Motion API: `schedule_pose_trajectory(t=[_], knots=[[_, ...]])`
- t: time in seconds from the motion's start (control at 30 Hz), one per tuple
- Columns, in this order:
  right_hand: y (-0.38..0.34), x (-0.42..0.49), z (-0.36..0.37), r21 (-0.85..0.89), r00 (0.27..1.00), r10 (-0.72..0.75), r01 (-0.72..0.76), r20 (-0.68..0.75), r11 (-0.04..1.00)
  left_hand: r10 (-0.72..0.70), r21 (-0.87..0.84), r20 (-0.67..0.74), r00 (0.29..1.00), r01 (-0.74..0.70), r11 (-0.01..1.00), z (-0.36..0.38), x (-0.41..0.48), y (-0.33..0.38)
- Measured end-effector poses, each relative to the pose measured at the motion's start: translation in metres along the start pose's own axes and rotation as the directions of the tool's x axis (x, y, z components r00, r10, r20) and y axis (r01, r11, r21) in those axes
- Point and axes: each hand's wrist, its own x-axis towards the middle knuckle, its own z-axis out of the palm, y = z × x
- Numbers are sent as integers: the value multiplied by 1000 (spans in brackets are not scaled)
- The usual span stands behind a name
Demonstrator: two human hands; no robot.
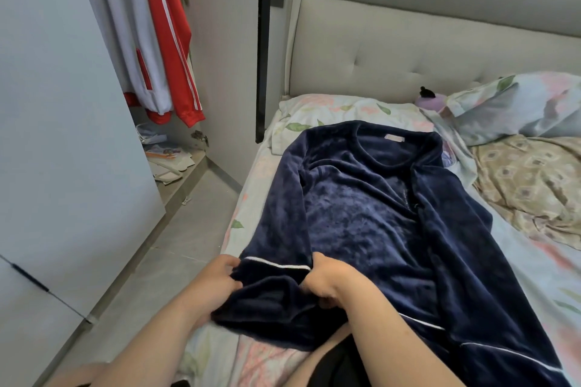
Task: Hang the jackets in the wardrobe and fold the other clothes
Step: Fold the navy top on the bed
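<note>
The plush navy-blue fleece top (pixel 371 217) is showing thin white piping, the fabric bedsheet (pixel 540 280) is displaying pink flowers and green leaves on pale blue, the rumpled beige quilt (pixel 534 185) is carrying grey hexagons, and the hanging red-and-white track jackets (pixel 163 25) are showing white stripes.

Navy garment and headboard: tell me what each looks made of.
The navy garment looks like plush fleece or velour, going by its soft pile and uneven sheen, with white piping. The headboard is probably matte grey leatherette or fabric, padded and button-tufted.
</note>
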Motion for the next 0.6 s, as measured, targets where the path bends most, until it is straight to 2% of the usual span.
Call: schedule_pose_trajectory(t=[0.03, 0.07, 0.13, 0.2, 0.3, 0.37, 0.47, 0.6], knots=[[2, -1, 0, -80, 1000, 2, -2, -5, 997, 21, 96, 5, 1000, -21, 995, 1, -1, -2], [4, 1, 0, -85, 1000, -4, 3, -10, 996, 29, 153, 2, 1000, -29, 988, 2, -3, -3], [1, 3, -2, 63, 999, -41, 43, -26, 997, 20, 154, 1, 1000, -20, 988, 2, -1, -5], [-8, 6, -5, 242, 990, -96, 118, -101, 963, 21, 144, -25, 999, -18, 989, 3, 4, -4], [-23, 25, -9, 311, 951, -154, 236, -267, 921, 82, 206, -117, 990, -57, 977, 4, 19, -3], [-37, 41, -18, 371, 933, -143, 268, -330, 889, 128, 245, -128, 984, -94, 965, 5, 24, 2], [-55, 68, -36, 467, 928, -106, 276, -358, 840, 135, 343, -8, 991, -124, 931, 4, 36, 10], [-58, 106, -41, 629, 955, -3, 197, -296, 752, -32, 358, 211, 977, -46, 932, -10, 51, 34]])
